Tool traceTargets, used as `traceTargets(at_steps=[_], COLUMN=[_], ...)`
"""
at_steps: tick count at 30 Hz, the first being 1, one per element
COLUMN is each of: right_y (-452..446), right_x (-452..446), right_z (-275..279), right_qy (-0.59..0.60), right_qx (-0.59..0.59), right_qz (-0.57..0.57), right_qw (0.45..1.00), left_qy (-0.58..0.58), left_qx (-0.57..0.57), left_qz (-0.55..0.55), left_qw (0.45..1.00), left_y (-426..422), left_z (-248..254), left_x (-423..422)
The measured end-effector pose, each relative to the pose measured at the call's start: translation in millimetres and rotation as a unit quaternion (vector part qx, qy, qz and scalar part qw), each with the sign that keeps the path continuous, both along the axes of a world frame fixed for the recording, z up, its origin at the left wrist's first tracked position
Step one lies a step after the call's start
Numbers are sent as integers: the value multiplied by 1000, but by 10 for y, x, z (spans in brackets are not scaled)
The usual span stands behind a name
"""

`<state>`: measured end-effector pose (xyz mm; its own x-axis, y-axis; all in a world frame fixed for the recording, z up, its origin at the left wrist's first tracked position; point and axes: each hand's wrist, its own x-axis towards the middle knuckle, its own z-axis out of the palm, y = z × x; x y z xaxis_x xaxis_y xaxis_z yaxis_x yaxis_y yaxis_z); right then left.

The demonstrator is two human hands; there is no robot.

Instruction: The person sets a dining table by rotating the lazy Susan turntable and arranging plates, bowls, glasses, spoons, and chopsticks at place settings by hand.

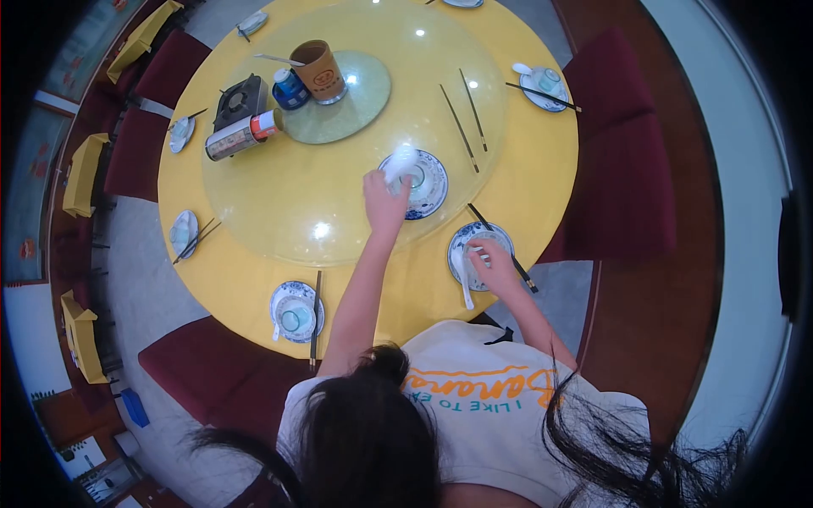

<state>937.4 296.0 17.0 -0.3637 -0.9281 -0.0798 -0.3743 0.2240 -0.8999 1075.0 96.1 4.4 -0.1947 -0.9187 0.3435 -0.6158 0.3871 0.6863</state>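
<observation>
My left hand reaches out over a blue-and-white plate on the glass turntable. Its fingers are closed round a white spoon, beside a pale green glass cup on that plate. Nearer to me, my right hand is bent over a second blue-and-white plate. Its fingers pinch what looks like a clear glass cup, partly hidden by the hand. Another white spoon leans over this plate's left edge. Black chopsticks pass behind it.
More place settings ring the yellow round table, one with a bowl and cup at near left. Two loose chopsticks lie on the turntable. A portable stove, gas can and brown container stand farther back. Maroon chairs surround the table.
</observation>
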Motion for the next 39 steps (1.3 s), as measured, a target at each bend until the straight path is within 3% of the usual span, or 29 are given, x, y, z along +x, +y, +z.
traceTargets(at_steps=[7, 10, 17, 22, 25, 32, 39], right_y=[-117, -232, -687, -1191, -1539, -2001, -1843], right_x=[-189, -238, -565, -1079, -1270, -1195, -1142], right_z=[-136, -144, -52, -507, -504, -424, -770], right_qy=[12, 9, 52, 179, 254, 312, 359], right_qx=[9, -6, -8, -11, 33, 234, 197], right_qz=[20, 31, 43, 18, -26, -47, -20], right_qw=[1000, 999, 998, 984, 966, 920, 912], left_qy=[212, 42, -19, -46, -72, 9, 25], left_qx=[301, 177, 256, 227, 305, 227, 267], left_qz=[124, 62, 47, 37, 58, 40, 22], left_qw=[922, 981, 965, 972, 948, 973, 963], left_y=[102, 199, 260, 281, 302, 435, 454], left_z=[-552, -672, -604, -656, -609, -650, -548], left_x=[446, 440, 232, 145, 82, 34, 126])
